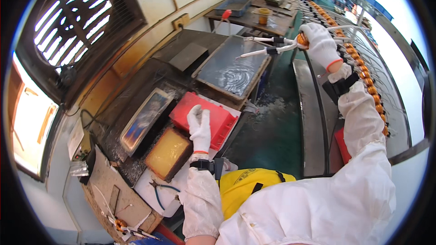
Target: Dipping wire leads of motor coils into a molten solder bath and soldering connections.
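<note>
Copper-orange coil (302,41) with white leads (255,54) is being pinched by the right hand (319,41), upper right of frame; left hand (199,126) is being held kinda half-open over the red box (221,121), mid-frame.

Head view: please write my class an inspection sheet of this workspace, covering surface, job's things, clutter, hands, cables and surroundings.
Surface: dark bench, grimy, specks scattered.
Job's things: coil with white leads, raised; red box; liquid tray, surface rippled; shiny trough; yellow-filled tray.
Clutter: pliers, lying near the yellow-filled tray; second coil, lower left.
Left hand: gloved, loosely curled over the red box, nothing seen in it; contact unclear.
Right hand: gloved, closed on the raised coil.
Cables: what looks like a dark cable, right of centre.
Surroundings: slatted fan at upper left; row of coils at right.
</note>
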